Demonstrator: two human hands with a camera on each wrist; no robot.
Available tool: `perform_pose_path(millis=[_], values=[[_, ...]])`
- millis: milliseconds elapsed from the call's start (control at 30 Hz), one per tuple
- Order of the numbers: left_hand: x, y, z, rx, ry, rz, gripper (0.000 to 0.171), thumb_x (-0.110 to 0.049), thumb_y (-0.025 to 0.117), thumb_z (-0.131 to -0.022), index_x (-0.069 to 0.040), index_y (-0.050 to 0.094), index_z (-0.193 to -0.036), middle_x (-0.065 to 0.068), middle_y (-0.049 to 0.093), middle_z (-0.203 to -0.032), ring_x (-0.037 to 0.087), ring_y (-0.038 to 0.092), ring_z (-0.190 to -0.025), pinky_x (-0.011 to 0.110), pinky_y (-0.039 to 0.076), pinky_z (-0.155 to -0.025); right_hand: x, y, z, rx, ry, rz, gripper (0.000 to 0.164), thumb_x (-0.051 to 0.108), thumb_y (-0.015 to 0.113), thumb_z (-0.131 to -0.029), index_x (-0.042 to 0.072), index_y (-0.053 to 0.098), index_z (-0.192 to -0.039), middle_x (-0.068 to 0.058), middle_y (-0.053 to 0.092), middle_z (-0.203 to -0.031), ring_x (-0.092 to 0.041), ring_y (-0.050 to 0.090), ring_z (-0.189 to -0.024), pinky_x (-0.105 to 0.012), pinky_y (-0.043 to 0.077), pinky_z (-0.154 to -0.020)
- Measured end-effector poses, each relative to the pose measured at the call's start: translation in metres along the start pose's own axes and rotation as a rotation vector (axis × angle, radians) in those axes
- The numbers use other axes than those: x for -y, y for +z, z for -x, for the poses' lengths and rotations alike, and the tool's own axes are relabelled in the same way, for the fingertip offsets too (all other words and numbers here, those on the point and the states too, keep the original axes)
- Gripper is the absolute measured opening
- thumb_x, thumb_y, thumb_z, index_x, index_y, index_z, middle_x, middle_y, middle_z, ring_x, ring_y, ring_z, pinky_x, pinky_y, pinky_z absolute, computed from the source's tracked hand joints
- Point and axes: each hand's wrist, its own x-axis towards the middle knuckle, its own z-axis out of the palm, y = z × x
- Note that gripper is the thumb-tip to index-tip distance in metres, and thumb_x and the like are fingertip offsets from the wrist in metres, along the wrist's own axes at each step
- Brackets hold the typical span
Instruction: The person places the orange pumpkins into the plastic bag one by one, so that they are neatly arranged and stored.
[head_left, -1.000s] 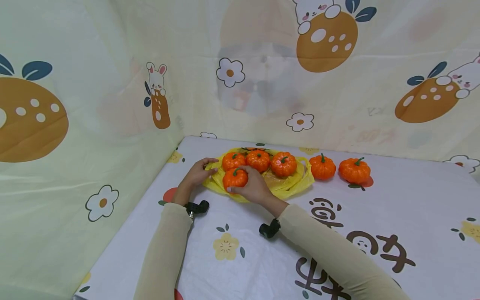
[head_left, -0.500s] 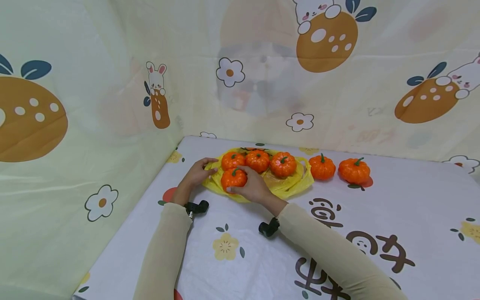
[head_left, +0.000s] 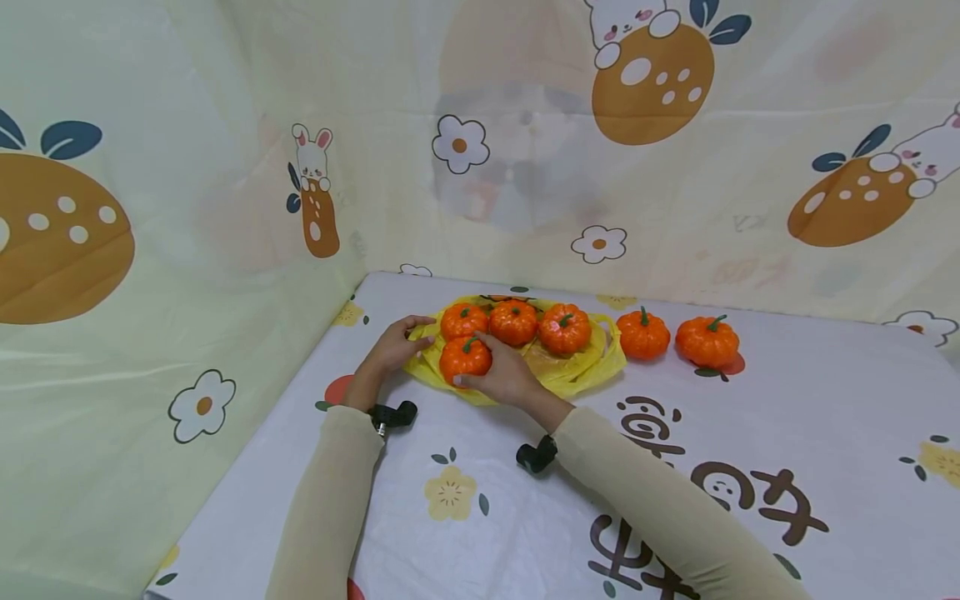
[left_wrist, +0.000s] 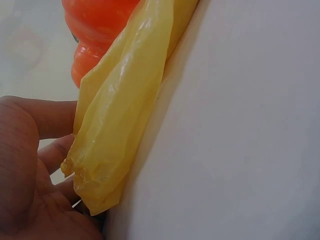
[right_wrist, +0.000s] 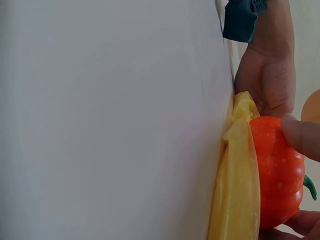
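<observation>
Several small shiny orange pumpkins with green stems are in view. In the head view, my right hand [head_left: 504, 372] holds the nearest pumpkin [head_left: 462, 358] with its thumb in front and its fingers behind. This pumpkin [right_wrist: 277, 172] stands against the yellow plastic bag [right_wrist: 235, 190] in the right wrist view. Flattened on the table, the bag [head_left: 558, 379] also has pumpkins along its back: a left one [head_left: 462, 320], a middle one [head_left: 513, 322] and a right one [head_left: 565, 329]. My left hand [head_left: 394, 344], thumb and fingers apart, touches the bag's left edge; the bag [left_wrist: 117, 110] partly hides its fingertips.
Two more pumpkins stand right of the bag, one close by [head_left: 643, 335] and one farther right [head_left: 708, 342]. A white patterned cloth [head_left: 480, 533] covers the table. Printed curtains [head_left: 525, 192] rise behind and at the left.
The pumpkin in my right hand has shifted slightly left, closer to the left hand. The left hand and the other pumpkins keep their places.
</observation>
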Motion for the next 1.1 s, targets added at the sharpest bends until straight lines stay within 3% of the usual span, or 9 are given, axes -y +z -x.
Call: perform_pose_path(millis=[633,867,1100], values=[[0.002,0.001,-0.001,-0.006,0.009,-0.006,0.040,-0.028,0.062,-0.096,-0.022,0.056,-0.136,0.007,0.042,-0.154,0.030,0.038,-0.140,0.050,0.025,-0.120,-0.002,-0.003,0.005,0.007,-0.017,-0.049,0.100,0.038,0.078,-0.082,0.010,0.019,-0.158,-0.017,0.033,-0.158,-0.037,0.036,-0.144,-0.052,0.033,-0.116],[0.002,0.001,-0.001,-0.005,0.011,0.004,0.040,-0.027,0.062,-0.096,-0.021,0.056,-0.136,0.007,0.043,-0.154,0.030,0.039,-0.137,0.048,0.026,-0.120,-0.008,-0.009,0.017,-0.093,-0.040,-0.054,0.091,0.039,0.077,-0.083,0.010,0.029,-0.155,-0.015,0.041,-0.154,-0.035,0.048,-0.134,-0.048,0.044,-0.108],[0.002,0.001,-0.002,0.000,0.007,0.008,0.040,-0.027,0.062,-0.096,-0.022,0.056,-0.136,0.007,0.042,-0.154,0.030,0.039,-0.138,0.048,0.026,-0.120,-0.017,-0.026,0.037,-0.259,-0.045,-0.096,0.072,0.026,0.076,-0.085,0.014,0.042,-0.148,-0.009,0.050,-0.145,-0.032,0.055,-0.123,-0.046,0.052,-0.097]])
